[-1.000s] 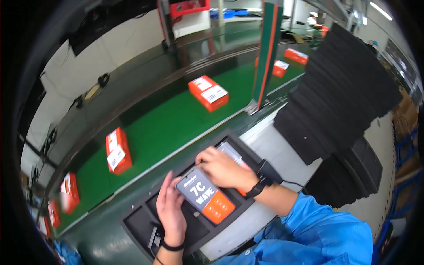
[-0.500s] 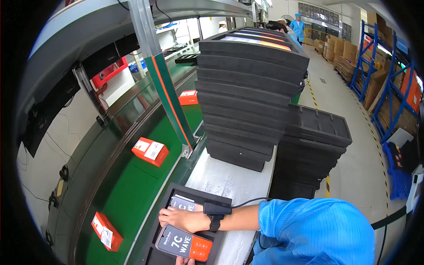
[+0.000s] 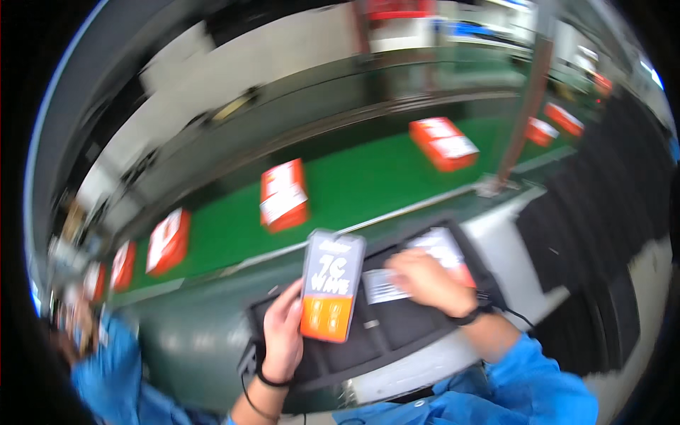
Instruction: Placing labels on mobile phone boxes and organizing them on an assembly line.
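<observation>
Two phones (image 3: 330, 283), one in left fingers (image 3: 283, 303)

The phone (image 3: 329, 283) is brightly lit but softened by motion blur; boxes (image 3: 283, 196) and black stack (image 3: 598, 205) are smeared. A lamp (image 3: 654, 75) is washed out at upper right. Lines are bent toward the darkened rim.

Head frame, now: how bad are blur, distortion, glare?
Head view throughout: motion blur smears the orange-and-white rectangular boxes, softens the flat grey-and-orange phone; fisheye bows the green conveyor belt, corners go black; a white light glares at upper right.
</observation>
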Demonstrator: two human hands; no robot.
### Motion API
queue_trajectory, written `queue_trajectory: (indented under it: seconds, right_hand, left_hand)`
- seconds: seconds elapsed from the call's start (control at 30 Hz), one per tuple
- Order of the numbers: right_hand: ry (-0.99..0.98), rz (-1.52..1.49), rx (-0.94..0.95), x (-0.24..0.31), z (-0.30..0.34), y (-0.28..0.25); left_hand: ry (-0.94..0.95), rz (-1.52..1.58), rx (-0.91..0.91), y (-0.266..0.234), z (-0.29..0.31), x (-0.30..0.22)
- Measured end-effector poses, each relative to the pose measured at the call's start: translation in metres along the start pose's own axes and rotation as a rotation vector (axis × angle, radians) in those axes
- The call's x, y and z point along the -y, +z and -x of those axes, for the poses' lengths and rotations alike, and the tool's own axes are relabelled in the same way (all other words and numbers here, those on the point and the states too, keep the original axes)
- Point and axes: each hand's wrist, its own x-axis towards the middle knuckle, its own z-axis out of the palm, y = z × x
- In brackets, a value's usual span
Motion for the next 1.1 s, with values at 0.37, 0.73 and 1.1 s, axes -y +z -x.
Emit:
queue_trajectory:
  seconds: [0.37, 0.73, 1.1]
  right_hand:
    - [0.102, 0.122, 0.08, 0.046, -0.018, -0.007]
    - [0.163, 0.446, 0.358, 0.068, -0.052, 0.006]
    - [0.135, 0.38, 0.388, 0.07, -0.075, 0.036]
  left_hand:
    - [0.345, -0.376, -0.787, -0.329, -0.078, -0.055]
    - [0.402, -0.75, -1.18, -0.565, -0.207, -0.049]
    - [-0.095, -1.479, -1.146, -0.549, -0.238, -0.02]
